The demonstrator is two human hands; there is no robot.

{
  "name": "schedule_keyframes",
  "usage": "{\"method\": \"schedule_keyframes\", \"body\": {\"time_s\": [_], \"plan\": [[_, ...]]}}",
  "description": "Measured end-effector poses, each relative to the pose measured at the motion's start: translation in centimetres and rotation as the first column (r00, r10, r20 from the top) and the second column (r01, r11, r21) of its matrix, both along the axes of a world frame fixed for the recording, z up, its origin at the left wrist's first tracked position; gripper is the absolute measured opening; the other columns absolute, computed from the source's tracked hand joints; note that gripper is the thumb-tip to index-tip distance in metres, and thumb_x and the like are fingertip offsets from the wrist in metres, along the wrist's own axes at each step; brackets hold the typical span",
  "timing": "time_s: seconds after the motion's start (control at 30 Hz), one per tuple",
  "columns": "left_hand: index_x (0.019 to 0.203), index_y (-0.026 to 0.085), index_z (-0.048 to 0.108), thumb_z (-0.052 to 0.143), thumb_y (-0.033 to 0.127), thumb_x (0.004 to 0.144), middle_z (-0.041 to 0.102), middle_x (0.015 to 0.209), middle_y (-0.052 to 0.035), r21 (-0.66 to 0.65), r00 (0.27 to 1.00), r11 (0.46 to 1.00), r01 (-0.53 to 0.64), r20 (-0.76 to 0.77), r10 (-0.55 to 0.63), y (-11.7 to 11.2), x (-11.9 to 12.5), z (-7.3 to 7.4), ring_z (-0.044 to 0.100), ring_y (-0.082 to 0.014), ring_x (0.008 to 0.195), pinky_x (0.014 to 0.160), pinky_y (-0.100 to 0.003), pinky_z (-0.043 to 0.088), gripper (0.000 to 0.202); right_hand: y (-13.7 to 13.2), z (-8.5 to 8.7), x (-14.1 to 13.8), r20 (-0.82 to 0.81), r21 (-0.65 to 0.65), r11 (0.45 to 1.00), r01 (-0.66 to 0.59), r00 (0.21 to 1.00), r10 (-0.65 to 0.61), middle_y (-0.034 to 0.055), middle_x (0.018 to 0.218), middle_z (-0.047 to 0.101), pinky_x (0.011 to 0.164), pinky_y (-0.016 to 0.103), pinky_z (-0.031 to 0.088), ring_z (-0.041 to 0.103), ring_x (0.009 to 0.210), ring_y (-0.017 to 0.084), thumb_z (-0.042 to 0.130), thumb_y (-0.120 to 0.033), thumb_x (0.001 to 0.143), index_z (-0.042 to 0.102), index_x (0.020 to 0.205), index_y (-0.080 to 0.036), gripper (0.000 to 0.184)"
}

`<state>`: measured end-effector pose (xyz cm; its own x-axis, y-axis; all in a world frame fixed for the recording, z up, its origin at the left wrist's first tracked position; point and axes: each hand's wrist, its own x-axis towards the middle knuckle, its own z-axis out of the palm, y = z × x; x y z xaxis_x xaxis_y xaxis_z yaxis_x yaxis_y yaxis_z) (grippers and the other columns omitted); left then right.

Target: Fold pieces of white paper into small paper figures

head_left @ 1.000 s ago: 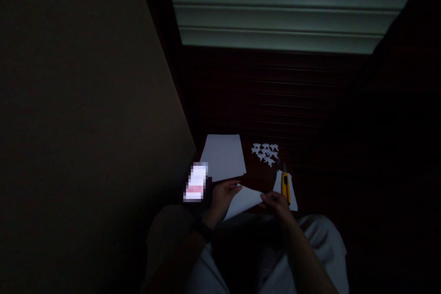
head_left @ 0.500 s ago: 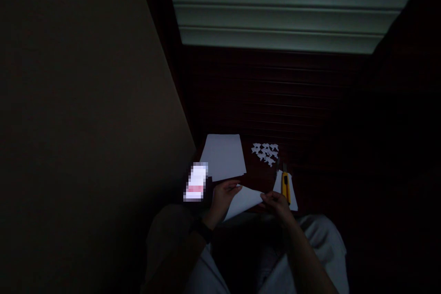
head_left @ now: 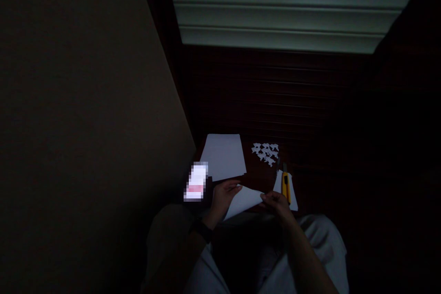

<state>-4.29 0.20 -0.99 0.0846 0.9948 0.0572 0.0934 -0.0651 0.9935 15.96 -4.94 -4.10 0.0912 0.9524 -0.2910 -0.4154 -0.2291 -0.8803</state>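
A white sheet of paper (head_left: 243, 201), its upper edge slanting down to the right, is held between my hands above my lap. My left hand (head_left: 223, 196) grips its upper left part, thumb and fingers closed on it. At the right corner, my right hand (head_left: 276, 203) pinches the sheet between thumb and fingertips. Just beyond my right hand, a yellow box cutter (head_left: 285, 189) lies on a smaller white paper piece (head_left: 292, 197). A dark, narrow tool (head_left: 277, 167) lies beside the cutter, too dim to name.
A stack of white paper (head_left: 223, 156) lies on the dark table (head_left: 254, 172). Several small folded or cut paper pieces (head_left: 265, 153) are gathered to its right. A lit, blurred-out phone-like screen (head_left: 196, 183) is at the left. A wall (head_left: 103, 101) rises on the left.
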Motion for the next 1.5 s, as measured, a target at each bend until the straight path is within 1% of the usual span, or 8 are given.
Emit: {"method": "schedule_keyframes", "body": {"time_s": [0.33, 0.57, 0.7, 0.83, 1.03, 1.17, 1.33, 1.5], "plan": [[0.085, 0.016, 0.066, 0.065, 0.032, 0.065, 0.068, 0.085, -0.0080, 0.003, 1.000, 1.000, -0.002, -0.013, 0.002, 0.03, -0.17, -0.07, 0.063, -0.0204, 0.078, 0.072, -0.031, 0.049, 0.026, 0.01, 0.09, -0.05, 0.005, 0.002, 1.000, 0.013, 1.000, -0.013, 0.0001, 0.063, 0.061, 0.070, 0.034, 0.050, 0.059, 0.065, 0.017, 0.077, -0.037, 0.049, 0.058, 0.057, -0.017, 0.029], [0.080, 0.016, 0.066, 0.065, 0.033, 0.065, 0.068, 0.081, -0.0077, 0.016, 0.998, 0.998, 0.054, -0.045, -0.053, 0.06, -0.67, -0.03, 0.063, -0.0204, 0.076, 0.069, -0.029, 0.050, 0.022, -0.02, -0.10, -0.04, -0.014, -0.003, 1.000, 0.013, 1.000, -0.013, 0.0005, 0.066, 0.062, 0.069, 0.034, 0.050, 0.059, 0.065, 0.017, 0.076, -0.035, 0.052, 0.058, 0.060, -0.017, 0.027], [0.081, 0.017, 0.066, 0.064, 0.032, 0.066, 0.068, 0.082, -0.0075, 0.014, 0.996, 0.997, 0.082, -0.042, -0.081, 0.01, -0.83, 0.01, 0.063, -0.0202, 0.076, 0.069, -0.029, 0.050, 0.021, -0.03, -0.10, -0.01, -0.005, 0.012, 1.000, 0.008, 1.000, -0.007, 0.0004, 0.068, 0.062, 0.069, 0.035, 0.050, 0.059, 0.066, 0.017, 0.075, -0.034, 0.054, 0.057, 0.061, -0.017, 0.026], [0.084, 0.016, 0.066, 0.063, 0.031, 0.068, 0.068, 0.085, -0.0080, 0.005, 0.993, 0.994, 0.112, -0.023, -0.112, -0.11, -0.89, -0.05, 0.063, -0.0203, 0.078, 0.071, -0.029, 0.050, 0.023, -0.01, -0.14, -0.01, 0.015, 0.007, 1.000, 0.020, 1.000, -0.020, 0.0014, 0.067, 0.062, 0.065, 0.034, 0.050, 0.059, 0.063, 0.017, 0.075, -0.036, 0.054, 0.057, 0.063, -0.017, 0.028], [0.082, 0.015, 0.067, 0.063, 0.031, 0.068, 0.068, 0.084, -0.0073, 0.000, 0.992, 0.993, 0.122, -0.042, -0.122, -0.26, -0.91, -0.06, 0.063, -0.0192, 0.078, 0.071, -0.028, 0.049, 0.022, -0.07, 0.04, -0.12, 0.029, 0.003, 0.999, 0.032, 0.999, -0.032, -0.0009, 0.060, 0.060, 0.058, 0.028, 0.049, 0.057, 0.056, 0.015, 0.075, -0.037, 0.053, 0.056, 0.062, -0.017, 0.029], [0.086, 0.015, 0.066, 0.063, 0.031, 0.068, 0.068, 0.086, -0.0075, 0.001, 0.992, 0.993, 0.116, -0.043, -0.116, -0.35, -0.86, -0.11, 0.063, -0.0185, 0.079, 0.071, -0.027, 0.050, 0.024, -0.11, 0.13, -0.19, -0.003, 0.022, 0.999, 0.040, 0.999, -0.040, -0.0001, 0.064, 0.061, 0.058, 0.027, 0.047, 0.056, 0.057, 0.014, 0.076, -0.035, 0.053, 0.055, 0.061, -0.016, 0.029], [0.091, 0.015, 0.065, 0.064, 0.031, 0.067, 0.068, 0.082, -0.0072, 0.003, 0.992, 0.994, 0.113, -0.050, -0.113, -0.49, -0.88, 0.06, 0.064, -0.0182, 0.075, 0.067, -0.026, 0.050, 0.028, -0.17, 0.08, -0.12, -0.005, 0.022, 0.999, 0.045, 0.999, -0.045, -0.0014, 0.062, 0.060, 0.059, 0.027, 0.047, 0.056, 0.057, 0.013, 0.076, -0.034, 0.052, 0.055, 0.060, -0.017, 0.028], [0.088, 0.015, 0.066, 0.063, 0.031, 0.068, 0.068, 0.087, -0.0084, 0.000, 0.991, 0.991, 0.132, -0.033, -0.132, -0.47, -0.89, 0.19, 0.063, -0.0186, 0.079, 0.071, -0.027, 0.050, 0.026, -0.18, 0.00, -0.03, -0.001, 0.021, 0.999, 0.026, 1.000, -0.026, -0.0011, 0.066, 0.061, 0.063, 0.029, 0.048, 0.057, 0.060, 0.014, 0.075, -0.033, 0.055, 0.055, 0.061, -0.017, 0.026]]}}
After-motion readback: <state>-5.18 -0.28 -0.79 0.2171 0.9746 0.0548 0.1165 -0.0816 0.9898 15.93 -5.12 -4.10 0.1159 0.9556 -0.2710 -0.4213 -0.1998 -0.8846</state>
